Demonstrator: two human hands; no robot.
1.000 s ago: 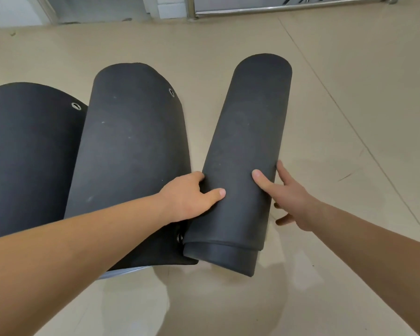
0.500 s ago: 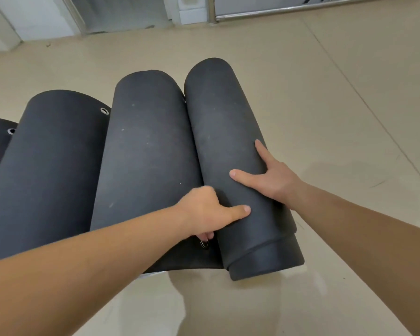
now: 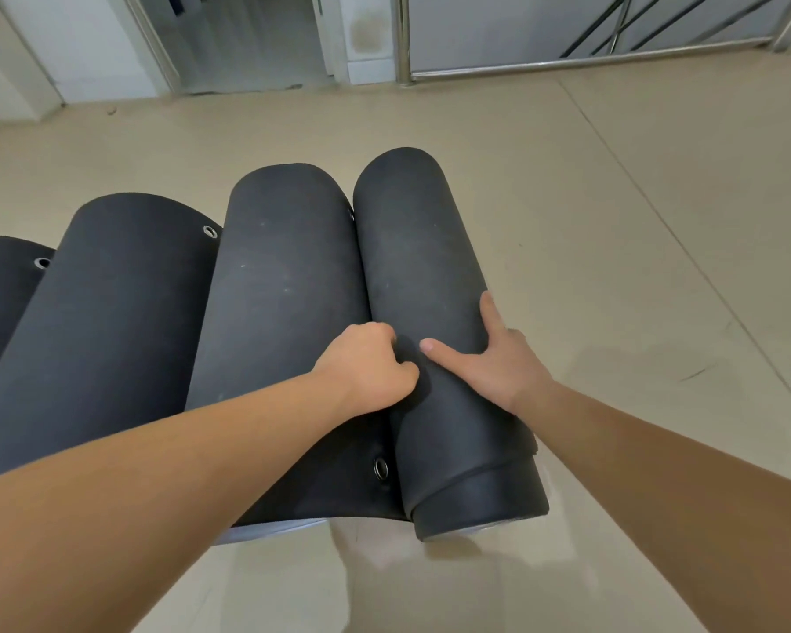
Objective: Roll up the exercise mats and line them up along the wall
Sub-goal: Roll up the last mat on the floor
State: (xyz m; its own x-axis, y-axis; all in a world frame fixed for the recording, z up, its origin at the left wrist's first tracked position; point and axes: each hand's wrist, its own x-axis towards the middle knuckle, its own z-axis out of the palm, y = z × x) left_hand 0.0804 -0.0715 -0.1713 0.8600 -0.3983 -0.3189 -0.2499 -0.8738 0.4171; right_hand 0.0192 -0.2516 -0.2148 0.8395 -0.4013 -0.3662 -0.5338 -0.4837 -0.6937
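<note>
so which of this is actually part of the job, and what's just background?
Job:
- rightmost mat, gripped by the left hand, right hand pressed flat on it
- second mat, third mat, far-left mat, all rolled, side by side

Background:
- metal railing
- doorway
- tiled floor

No text, label, brand, number or sign can be read here. The black rolled mats [image 3: 288, 290] show plain surfaces, and nothing legible stands on the floor [image 3: 613, 267] or on the wall [image 3: 88, 38] along the top edge.
</note>
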